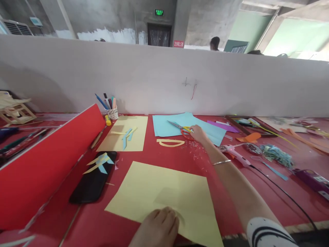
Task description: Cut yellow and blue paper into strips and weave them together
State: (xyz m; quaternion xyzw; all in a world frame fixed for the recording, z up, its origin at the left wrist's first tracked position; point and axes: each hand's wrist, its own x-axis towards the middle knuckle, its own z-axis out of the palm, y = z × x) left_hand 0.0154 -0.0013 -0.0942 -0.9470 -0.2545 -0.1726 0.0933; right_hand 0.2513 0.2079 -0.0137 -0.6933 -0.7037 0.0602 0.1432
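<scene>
While resting the left hand (158, 226) on the yellow sheet (164, 192), apparently pinching the scissors (175, 124) by the handle end with the right hand (197, 133).
Cannot tell the left hand's grip, with thumb hidden and wrist cut off below. Bare red worktop (159, 156) just beyond the sheet; farther off, scissors over blue paper (164, 128), pointing blades-first forward and left on a slanting long axis.

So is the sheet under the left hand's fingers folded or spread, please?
Spread: the sheet shows one broad face, both far corners visible.

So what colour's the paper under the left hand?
The paper is pale yellow, best in head view.
</scene>
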